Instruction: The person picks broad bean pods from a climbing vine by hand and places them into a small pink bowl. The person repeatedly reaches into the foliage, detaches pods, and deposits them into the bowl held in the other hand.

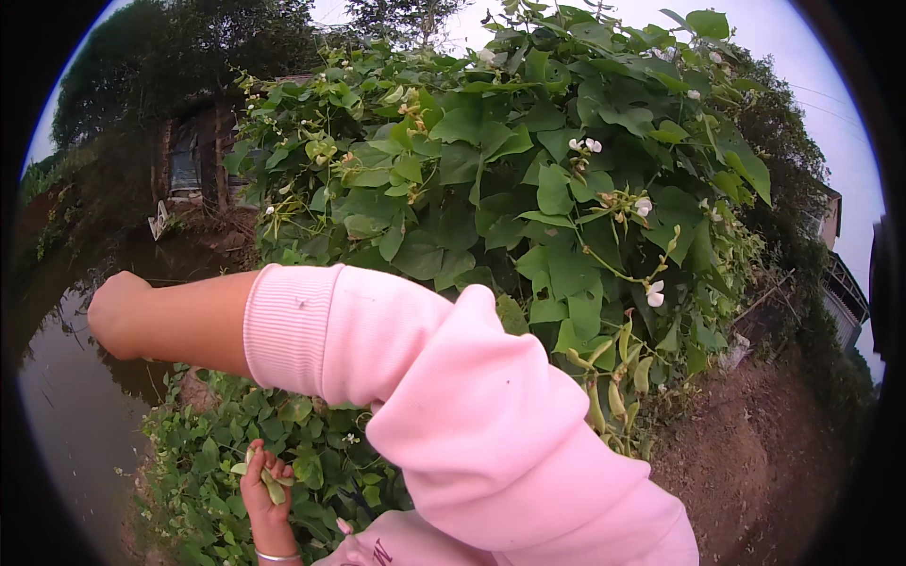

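Observation:
My left hand (265,481), with a silver bangle at the wrist, is closed around several green bean pods (272,488) low in the view, in front of leafy vines. My right arm, in a pink sleeve (425,339), reaches across to the left. At its end my right hand (119,316) is bent away over the water side; its fingers are hidden, so what it holds, if anything, cannot be seen. Behind the arm rises a tall bean vine (488,163) with white flowers. A cluster of bean pods (617,400) hangs right of the sleeve.
Murky water (64,424) lies along the left. Low vines (212,453) grow at its bank. A brown dirt slope (736,453) is at the lower right. A shed (187,159) stands behind the water, and a building with a corrugated wall (842,304) is at the far right.

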Demonstrator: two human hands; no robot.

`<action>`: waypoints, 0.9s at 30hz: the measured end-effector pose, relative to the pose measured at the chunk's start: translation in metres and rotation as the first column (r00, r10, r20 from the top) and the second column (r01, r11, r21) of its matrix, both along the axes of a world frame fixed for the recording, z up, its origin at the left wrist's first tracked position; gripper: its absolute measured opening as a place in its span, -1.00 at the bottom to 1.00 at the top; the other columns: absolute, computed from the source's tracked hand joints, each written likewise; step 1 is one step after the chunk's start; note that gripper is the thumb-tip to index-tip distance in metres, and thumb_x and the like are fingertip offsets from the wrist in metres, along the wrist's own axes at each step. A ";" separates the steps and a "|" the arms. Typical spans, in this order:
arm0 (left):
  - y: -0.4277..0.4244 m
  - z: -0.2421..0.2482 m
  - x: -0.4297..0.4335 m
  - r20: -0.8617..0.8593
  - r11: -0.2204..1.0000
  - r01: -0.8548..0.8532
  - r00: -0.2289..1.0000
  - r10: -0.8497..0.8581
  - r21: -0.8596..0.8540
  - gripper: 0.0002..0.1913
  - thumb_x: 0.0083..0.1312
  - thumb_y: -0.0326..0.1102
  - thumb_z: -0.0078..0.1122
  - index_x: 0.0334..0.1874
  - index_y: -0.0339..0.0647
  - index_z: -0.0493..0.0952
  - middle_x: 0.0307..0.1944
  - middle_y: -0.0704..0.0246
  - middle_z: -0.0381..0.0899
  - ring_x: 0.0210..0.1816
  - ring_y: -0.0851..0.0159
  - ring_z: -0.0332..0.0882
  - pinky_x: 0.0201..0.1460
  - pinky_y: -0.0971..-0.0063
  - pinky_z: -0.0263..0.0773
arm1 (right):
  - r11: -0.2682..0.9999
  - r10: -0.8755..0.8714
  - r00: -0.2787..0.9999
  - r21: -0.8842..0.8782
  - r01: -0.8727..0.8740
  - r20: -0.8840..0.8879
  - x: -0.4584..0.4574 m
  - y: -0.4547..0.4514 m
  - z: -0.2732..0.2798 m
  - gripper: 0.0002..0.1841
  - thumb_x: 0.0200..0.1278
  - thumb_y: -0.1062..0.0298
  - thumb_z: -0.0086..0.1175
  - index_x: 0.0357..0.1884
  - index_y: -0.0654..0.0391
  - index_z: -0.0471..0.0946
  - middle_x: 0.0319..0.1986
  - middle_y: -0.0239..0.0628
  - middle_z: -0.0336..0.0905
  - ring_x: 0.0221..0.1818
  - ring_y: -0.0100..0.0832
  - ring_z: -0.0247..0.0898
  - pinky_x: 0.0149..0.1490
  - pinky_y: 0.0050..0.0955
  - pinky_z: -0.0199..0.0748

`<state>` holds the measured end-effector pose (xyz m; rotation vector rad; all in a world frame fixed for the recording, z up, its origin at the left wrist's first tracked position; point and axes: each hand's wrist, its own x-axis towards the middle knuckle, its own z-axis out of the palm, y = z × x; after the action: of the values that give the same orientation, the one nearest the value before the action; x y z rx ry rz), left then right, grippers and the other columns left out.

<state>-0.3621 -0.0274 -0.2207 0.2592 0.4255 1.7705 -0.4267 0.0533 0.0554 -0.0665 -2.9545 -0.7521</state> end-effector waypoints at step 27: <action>-0.082 -0.105 0.332 0.107 0.213 0.852 0.298 -0.949 -0.479 -0.85 0.18 -0.39 0.07 -0.23 -0.20 0.38 -0.55 0.42 0.34 -0.59 0.43 0.25 -0.46 0.54 0.22 | 0.807 -0.571 -0.711 0.119 -0.579 0.409 0.774 -0.428 -0.414 -0.72 0.12 0.08 0.09 -0.50 0.05 0.35 -0.68 -0.53 0.16 -0.65 -0.65 0.02 -0.61 -0.72 0.05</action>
<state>-0.0302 -0.1093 -0.3254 0.2765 0.6512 0.3763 0.3476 -0.3749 -0.3582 -0.5135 0.3705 0.7812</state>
